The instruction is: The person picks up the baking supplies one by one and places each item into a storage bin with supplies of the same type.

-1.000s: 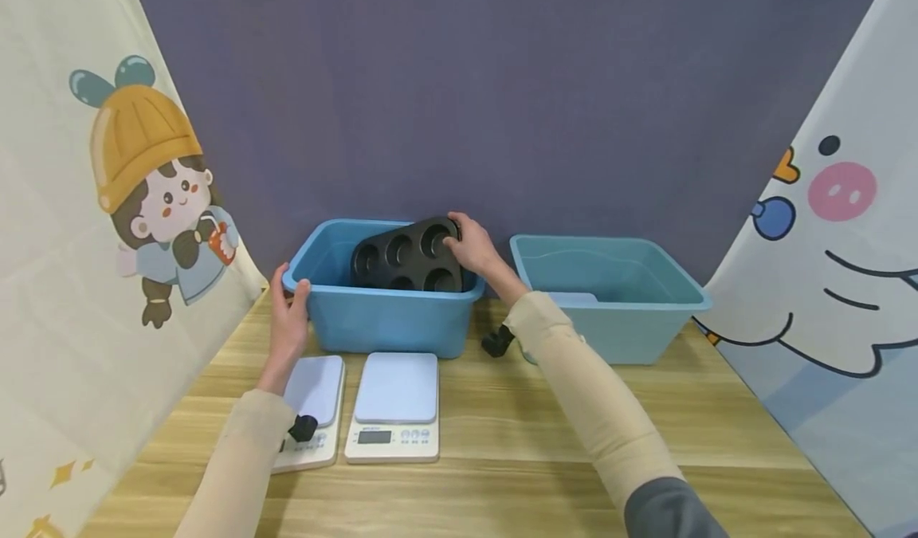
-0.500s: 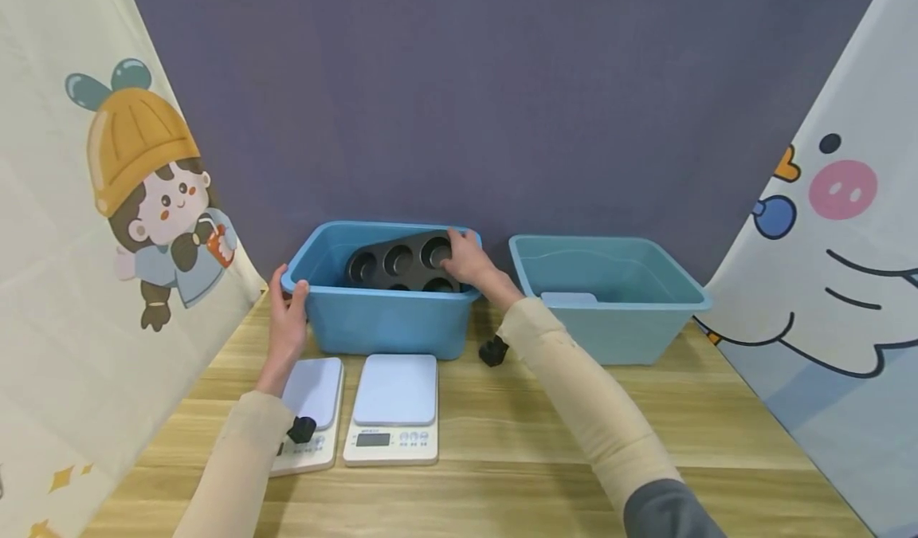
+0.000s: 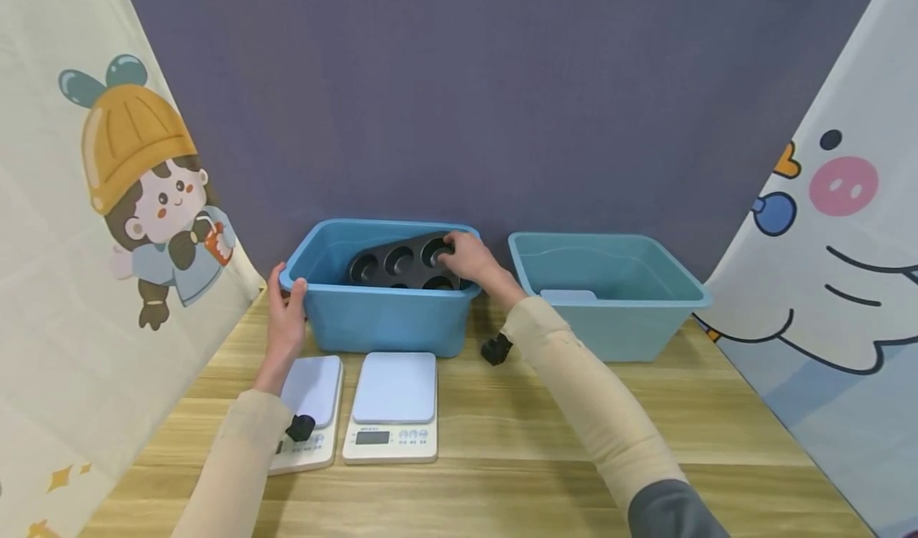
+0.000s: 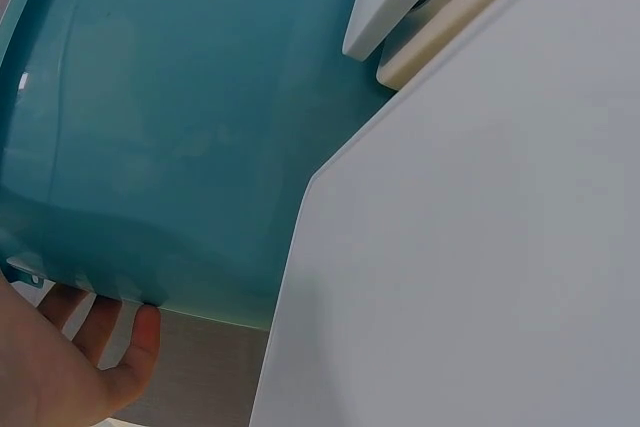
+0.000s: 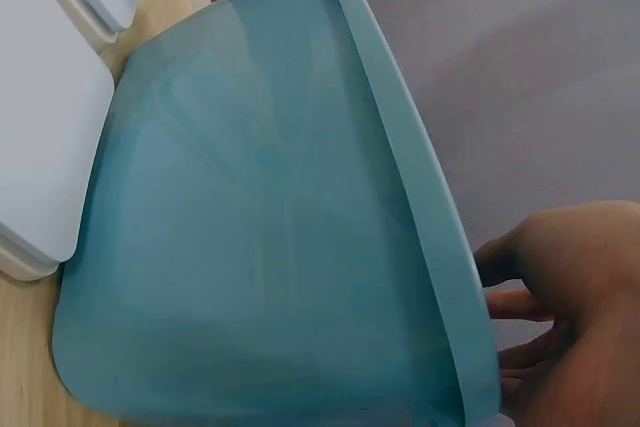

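While the muffin tray (image 3: 405,261) is held at its right end by the right hand (image 3: 469,257), the blue bin (image 3: 387,319) is contacted at its left end by the left hand (image 3: 284,327). The tray is located inside the blue bin, tilted, with its cup side turned toward the head camera and its right end raised. Three cups are seen in the upper row; the lower row is partly hidden by the front wall. The fingers of the right hand are clamped on the tray edge, with the thumb placed at the upper right cup. The fingers of the left hand are spread apart and laid against the bin beside its front left corner.

Two kitchen scales are positioned in front of the blue bin: the left scale (image 3: 315,386) is partly covered by the left arm, and the right scale (image 3: 394,386) is fully exposed. A teal bin (image 3: 610,335) is placed to the right, apart from the blue bin; a pale item (image 3: 568,296) is contained near its front left corner. Both bins are supported by a wood-grain table (image 3: 516,474), backed by a dark curtain (image 3: 502,100).
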